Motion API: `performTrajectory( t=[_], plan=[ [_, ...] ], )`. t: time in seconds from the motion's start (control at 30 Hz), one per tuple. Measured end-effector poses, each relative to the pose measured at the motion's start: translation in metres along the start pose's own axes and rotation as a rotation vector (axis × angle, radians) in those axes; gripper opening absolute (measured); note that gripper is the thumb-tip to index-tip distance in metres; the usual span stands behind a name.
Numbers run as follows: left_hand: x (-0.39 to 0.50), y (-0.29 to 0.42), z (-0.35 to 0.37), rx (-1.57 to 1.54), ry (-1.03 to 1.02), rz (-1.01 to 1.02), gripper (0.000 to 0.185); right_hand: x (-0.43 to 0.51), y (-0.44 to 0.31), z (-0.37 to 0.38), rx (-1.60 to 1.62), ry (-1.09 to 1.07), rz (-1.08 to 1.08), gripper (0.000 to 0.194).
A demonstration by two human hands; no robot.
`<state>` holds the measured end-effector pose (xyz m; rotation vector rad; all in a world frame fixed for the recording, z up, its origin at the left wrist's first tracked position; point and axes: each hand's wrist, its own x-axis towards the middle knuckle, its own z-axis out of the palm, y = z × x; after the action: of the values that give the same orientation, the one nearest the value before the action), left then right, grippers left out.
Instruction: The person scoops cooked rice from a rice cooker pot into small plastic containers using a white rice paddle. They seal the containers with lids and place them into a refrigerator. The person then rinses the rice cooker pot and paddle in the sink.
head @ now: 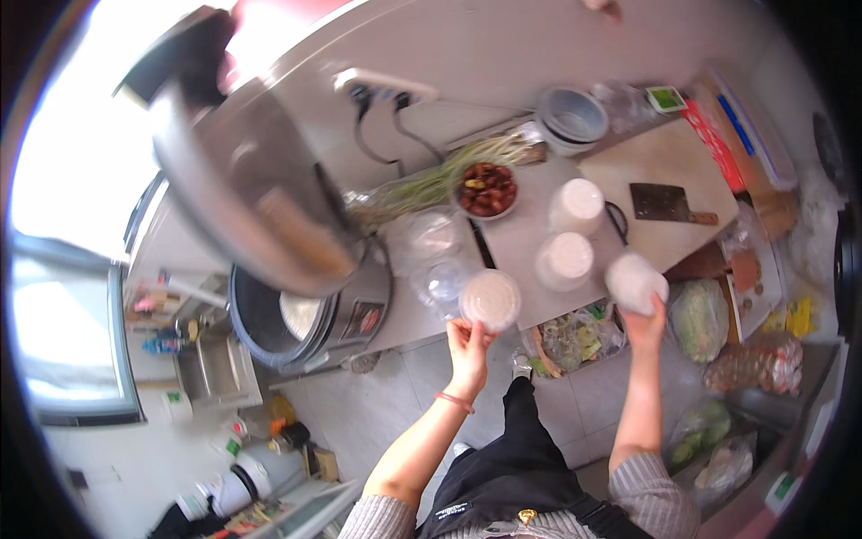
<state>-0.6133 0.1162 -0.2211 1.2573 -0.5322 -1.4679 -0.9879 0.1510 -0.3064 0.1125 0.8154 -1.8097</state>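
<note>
My left hand (469, 343) grips the near edge of a round clear plastic container (490, 298) with pale contents. In my right hand (645, 313) is a stack of white round tubs or lids (633, 277), blurred, over the counter's near edge. Between the two and further back, two more white stacks (567, 259) stand on the counter (522, 249). Clear plastic containers in a bag (438, 259) lie left of my left hand. A round bowl of reddish-brown pieces (487, 190) is behind them.
A large rice cooker (367, 303) with its lid (269, 195) raised stands at the left. A cleaver (663, 202) lies on a cutting board (650, 151) at the right. Long green stalks (417, 185) lie along the wall. Below the counter are a bin of scraps (576, 340) and bagged vegetables (700, 320).
</note>
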Motion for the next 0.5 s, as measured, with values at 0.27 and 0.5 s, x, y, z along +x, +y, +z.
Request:
performTrajectory(
  t=[0.27,0.5],
  plan=[
    [-0.214,0.038,-0.185,0.023,0.048,0.046,0.016,-0.172,0.016,-0.028,-0.279,-0.058,0.290,0.074],
    [-0.499,0.006,-0.379,-0.344,0.530,0.287,0.014,-0.427,0.259,0.046,-0.413,-0.947,1.137,0.088]
  ],
)
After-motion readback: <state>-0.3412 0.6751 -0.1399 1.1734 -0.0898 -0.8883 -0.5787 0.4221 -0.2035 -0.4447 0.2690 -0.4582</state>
